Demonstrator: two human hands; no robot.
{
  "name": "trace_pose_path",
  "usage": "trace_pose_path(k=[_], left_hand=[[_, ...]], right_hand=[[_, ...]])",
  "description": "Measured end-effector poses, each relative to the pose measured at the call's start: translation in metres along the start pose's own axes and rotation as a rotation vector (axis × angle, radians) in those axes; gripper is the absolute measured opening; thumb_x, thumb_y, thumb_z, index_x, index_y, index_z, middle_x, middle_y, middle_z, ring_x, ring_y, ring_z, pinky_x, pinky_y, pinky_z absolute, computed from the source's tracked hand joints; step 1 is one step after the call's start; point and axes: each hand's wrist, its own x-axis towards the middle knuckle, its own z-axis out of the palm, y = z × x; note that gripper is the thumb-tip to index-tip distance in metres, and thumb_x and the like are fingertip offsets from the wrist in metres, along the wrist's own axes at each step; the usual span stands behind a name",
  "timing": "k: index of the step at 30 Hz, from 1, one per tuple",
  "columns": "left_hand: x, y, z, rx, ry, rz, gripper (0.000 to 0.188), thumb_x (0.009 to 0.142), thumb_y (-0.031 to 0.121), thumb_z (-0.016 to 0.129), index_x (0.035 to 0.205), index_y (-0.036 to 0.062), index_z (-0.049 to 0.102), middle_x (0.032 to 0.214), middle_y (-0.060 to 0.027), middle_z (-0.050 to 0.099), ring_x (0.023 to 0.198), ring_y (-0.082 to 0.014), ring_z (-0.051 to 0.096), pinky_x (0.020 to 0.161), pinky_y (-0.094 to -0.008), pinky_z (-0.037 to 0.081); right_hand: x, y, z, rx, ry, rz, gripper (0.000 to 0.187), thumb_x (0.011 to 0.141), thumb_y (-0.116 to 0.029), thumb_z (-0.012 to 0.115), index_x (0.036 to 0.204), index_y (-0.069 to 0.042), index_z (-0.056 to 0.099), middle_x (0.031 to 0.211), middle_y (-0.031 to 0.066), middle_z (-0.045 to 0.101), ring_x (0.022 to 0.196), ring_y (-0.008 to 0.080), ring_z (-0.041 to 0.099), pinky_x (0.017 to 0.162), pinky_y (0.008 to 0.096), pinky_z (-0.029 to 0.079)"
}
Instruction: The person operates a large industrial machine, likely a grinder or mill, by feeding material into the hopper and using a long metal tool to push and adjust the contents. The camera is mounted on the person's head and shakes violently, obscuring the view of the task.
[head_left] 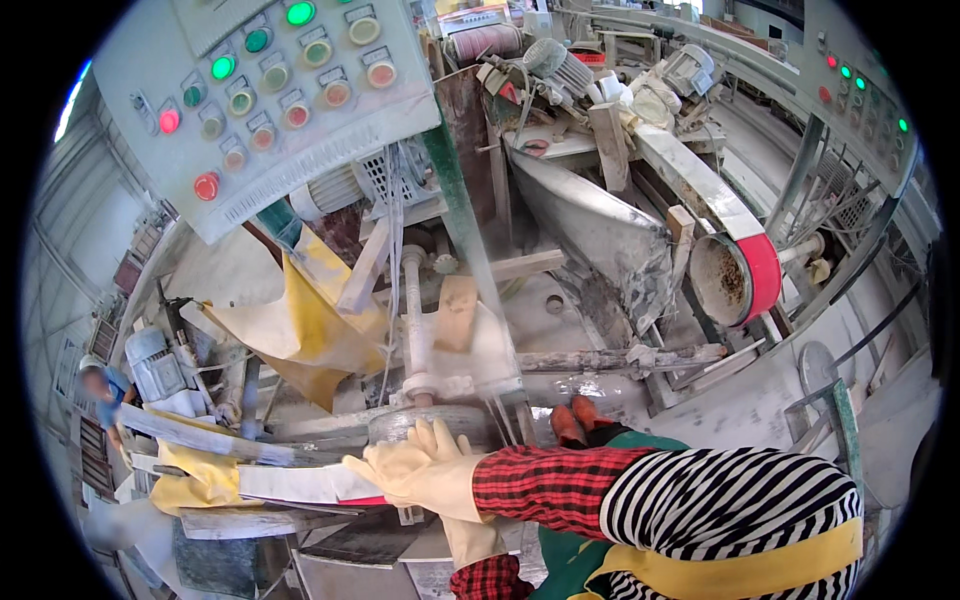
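Both my hands wear cream rubber gloves and overlap in front of me. My right hand (405, 478), at the end of a red-and-black plaid sleeve, lies across my left with its fingers stretched leftward. My left hand (470, 541) comes up from beneath it and is partly hidden; fingers pointing upward beyond the overlap seem to be its own. Neither hand visibly holds anything. Close by on the left runs a flat white belt (295, 483), red where it passes the gloves. Just behind them sits a dusty grey wheel (470, 425) on a shaft (414, 320).
A control panel (270, 115) with lit buttons hangs at the upper left, another (860, 90) at the upper right. Yellow sheeting (320, 320), a white belt with a red section (760, 275) and motors (560, 68) surround me. Another person (108, 395) stands far left.
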Motion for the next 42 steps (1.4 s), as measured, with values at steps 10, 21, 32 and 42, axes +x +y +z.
trace_pose_path(k=[10, 21, 32, 42], left_hand=[[0.048, -0.050, 0.015, 1.185, 0.130, 0.463, 0.045, 0.087, 0.024, 0.070, 0.124, -0.0011, 0.066, 0.134, -0.0241, 0.062, 0.127, -0.0437, 0.055, 0.113, -0.0523, 0.040], [0.050, -0.074, -0.004, 0.951, -0.067, 0.379, 0.035, 0.095, 0.018, 0.065, 0.125, -0.0014, 0.067, 0.141, -0.0291, 0.059, 0.133, -0.0499, 0.051, 0.116, -0.0541, 0.037], [0.075, -0.060, -0.057, 1.276, 0.174, 0.236, 0.040, 0.105, 0.028, 0.057, 0.131, -0.0013, 0.067, 0.123, -0.0267, 0.070, 0.116, -0.0424, 0.066, 0.102, -0.0489, 0.052], [0.064, -0.065, -0.049, 1.253, 0.163, 0.121, 0.044, 0.107, 0.030, 0.054, 0.134, -0.0040, 0.064, 0.123, -0.0296, 0.069, 0.112, -0.0437, 0.068, 0.098, -0.0485, 0.054]], right_hand=[[0.093, 0.171, 0.145, 1.704, 0.034, 0.636, 0.029, 0.098, -0.019, 0.070, 0.125, -0.008, 0.066, 0.108, 0.0055, 0.071, 0.093, 0.0235, 0.067, 0.072, 0.0402, 0.056], [-0.143, 0.575, -0.032, 1.529, 1.252, 1.252, 0.045, 0.091, 0.002, 0.069, 0.134, -0.002, 0.058, 0.124, 0.0167, 0.068, 0.104, 0.0304, 0.070, 0.088, 0.0428, 0.060], [-0.236, 0.739, -0.029, 0.756, 1.346, 1.511, 0.049, 0.079, 0.000, 0.073, 0.127, 0.000, 0.068, 0.114, 0.0113, 0.075, 0.099, 0.0226, 0.072, 0.084, 0.0339, 0.056], [-0.235, 0.740, -0.055, 0.126, 0.350, 1.520, 0.066, 0.085, -0.041, 0.070, 0.134, 0.002, 0.058, 0.125, 0.0287, 0.068, 0.119, 0.0422, 0.065, 0.103, 0.0482, 0.051]])
